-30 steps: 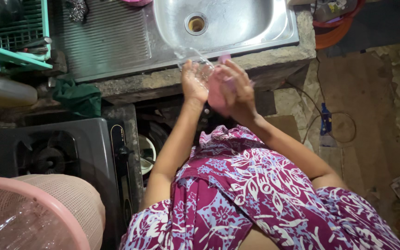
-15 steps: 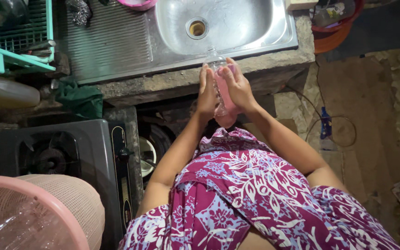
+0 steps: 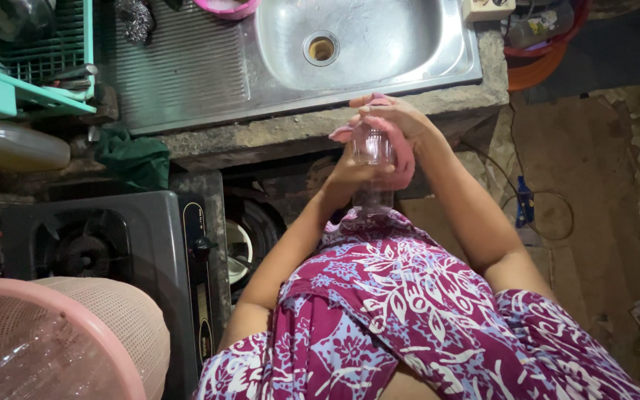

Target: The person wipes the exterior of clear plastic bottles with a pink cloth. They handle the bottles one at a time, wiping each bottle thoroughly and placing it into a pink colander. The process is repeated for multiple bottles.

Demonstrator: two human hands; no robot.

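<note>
your left hand [image 3: 346, 172] grips the clear glass [image 3: 371, 145] from below; your right hand [image 3: 392, 117] presses a pink cloth [image 3: 401, 152] around it. likely rigid, slippery, breakable: hold its base.

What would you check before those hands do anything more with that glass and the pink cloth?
1. Left hand grips the clear glass: ok, its fingers wrap the lower part.
2. Right hand presses the pink cloth onto the glass: ok.
3. Glass held over something safe: not ok, it is in front of the concrete counter edge, not over the steel sink.
4. Sink basin free to receive it: ok, only the drain shows.
5. Glass dry or clean: cannot tell.
6. Glass upright: cannot tell, the hands cover much of it.
</note>
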